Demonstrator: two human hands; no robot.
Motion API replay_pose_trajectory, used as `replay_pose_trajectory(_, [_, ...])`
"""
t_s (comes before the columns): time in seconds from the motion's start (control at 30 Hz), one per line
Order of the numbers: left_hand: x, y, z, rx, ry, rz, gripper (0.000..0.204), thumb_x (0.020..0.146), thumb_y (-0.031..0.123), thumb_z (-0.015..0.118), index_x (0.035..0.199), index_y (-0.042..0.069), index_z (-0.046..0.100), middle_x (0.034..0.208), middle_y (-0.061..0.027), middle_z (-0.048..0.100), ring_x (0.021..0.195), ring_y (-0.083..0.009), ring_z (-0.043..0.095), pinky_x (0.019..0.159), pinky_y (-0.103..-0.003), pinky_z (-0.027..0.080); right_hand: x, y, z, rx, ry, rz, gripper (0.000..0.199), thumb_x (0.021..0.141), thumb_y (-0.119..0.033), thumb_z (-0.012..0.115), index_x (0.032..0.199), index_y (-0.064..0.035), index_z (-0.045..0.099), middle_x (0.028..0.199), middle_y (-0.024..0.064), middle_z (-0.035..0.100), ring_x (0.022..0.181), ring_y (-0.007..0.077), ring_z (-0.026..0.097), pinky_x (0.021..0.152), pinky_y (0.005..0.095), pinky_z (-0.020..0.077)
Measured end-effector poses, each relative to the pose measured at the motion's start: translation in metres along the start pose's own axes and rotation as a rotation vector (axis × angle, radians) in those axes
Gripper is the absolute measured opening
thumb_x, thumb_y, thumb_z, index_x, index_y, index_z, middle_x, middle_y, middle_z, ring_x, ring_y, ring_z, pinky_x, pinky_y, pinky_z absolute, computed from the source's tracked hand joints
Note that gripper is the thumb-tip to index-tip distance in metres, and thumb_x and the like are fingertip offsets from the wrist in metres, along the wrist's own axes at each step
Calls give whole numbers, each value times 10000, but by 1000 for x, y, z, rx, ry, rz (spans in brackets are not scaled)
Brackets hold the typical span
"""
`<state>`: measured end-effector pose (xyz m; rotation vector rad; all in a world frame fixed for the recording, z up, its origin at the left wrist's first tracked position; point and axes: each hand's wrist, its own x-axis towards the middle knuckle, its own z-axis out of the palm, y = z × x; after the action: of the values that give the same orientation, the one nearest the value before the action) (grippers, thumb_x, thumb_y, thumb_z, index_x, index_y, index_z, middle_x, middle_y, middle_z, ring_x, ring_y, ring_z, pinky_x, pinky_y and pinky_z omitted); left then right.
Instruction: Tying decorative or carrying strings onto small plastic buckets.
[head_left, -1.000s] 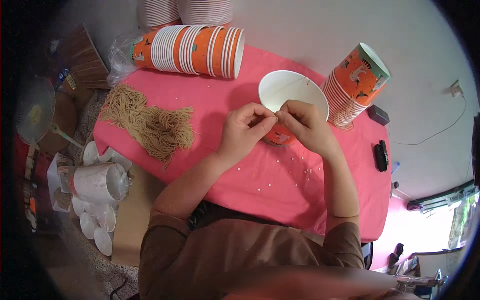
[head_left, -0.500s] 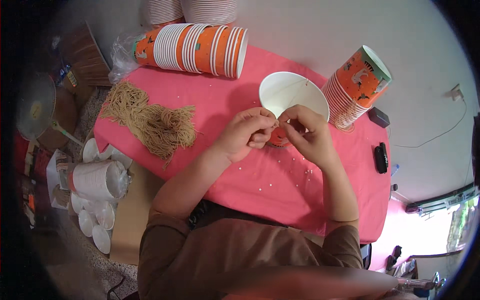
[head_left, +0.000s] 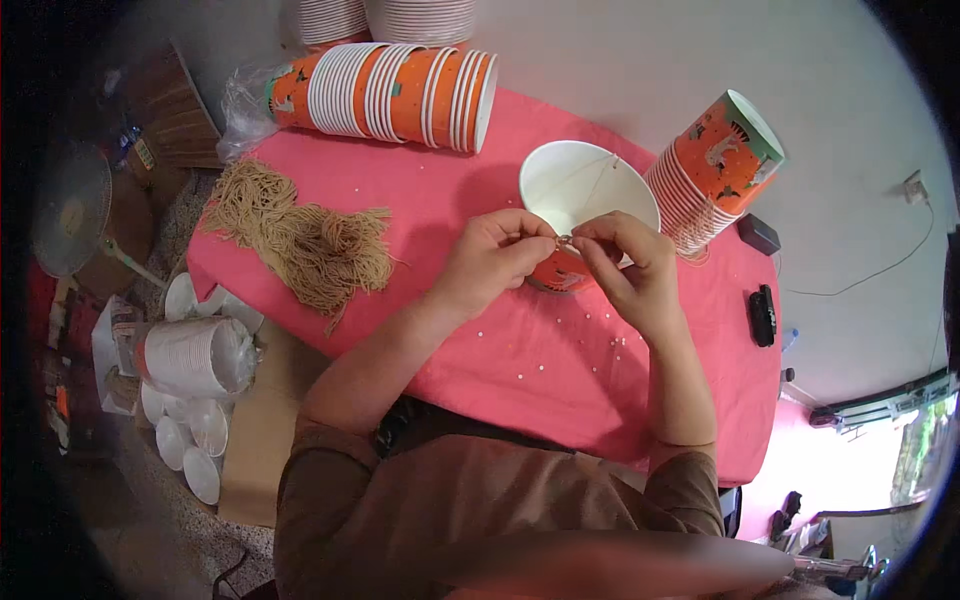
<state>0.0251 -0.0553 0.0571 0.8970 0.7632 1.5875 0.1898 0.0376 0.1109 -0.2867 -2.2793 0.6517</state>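
Observation:
A white-lined paper bucket (head_left: 565, 180) with an orange outside stands in front of me on the pink-covered table. A thin tan cord (head_left: 601, 180) runs from its far rim across the mouth toward my fingers. My left hand (head_left: 497, 256) is closed in a pinch at the near rim, gripping the cord's end. Facing it, my right hand (head_left: 637, 268) pinches the same bit of cord, thumb and forefinger meeting the left fingertips. The fingers partly hide the knot or loop between them. To the left lies a bundle of tan cords (head_left: 305, 245).
A long stack of orange buckets (head_left: 400, 95) lies at the back left. Another stack (head_left: 715, 165) stands at the right, cords hanging on it. Small white dots (head_left: 541, 368) are scattered over the pink cloth (head_left: 480, 375). A black marker-like object (head_left: 763, 316) rests near the right edge.
My left hand has turned, its fingers stretching forward more. Both hands stay together at the near rim, and the cord across the bucket's mouth shows more clearly.

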Motion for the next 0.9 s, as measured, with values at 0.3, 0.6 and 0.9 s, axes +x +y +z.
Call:
replay_pose_trajectory(0.3, [2, -9, 0, 315, 81, 239, 114, 901, 71, 616, 968, -14, 651, 881, -2, 656, 806, -48, 599, 704, -200, 494, -3, -7, -4, 28, -8, 38, 73, 810, 14, 654, 873, 3, 618, 778, 93, 616, 629, 169, 602, 537, 272, 481])
replay_pose_trajectory(0.6, [0, -11, 1, 313, 68, 272, 103, 900, 56, 612, 951, -20, 660, 848, -6, 664, 780, -47, 601, 683, -199, 499, -8, -8, -7, -22, -35, 1, 93, 797, 21, 658, 866, -7, 603, 755, 94, 605, 629, 183, 608, 533, 274, 481])
replay_pose_trajectory(0.9, [-8, -21, -5, 373, 46, 269, 108, 905, 13, 602, 1000, -19, 642, 951, -42, 665, 887, -85, 613, 800, -230, 504, -18, -7, -5, -175, -3, -112, 140, 749, 34, 669, 836, -24, 575, 720, 109, 594, 610, 266, 591, 533, 339, 457])
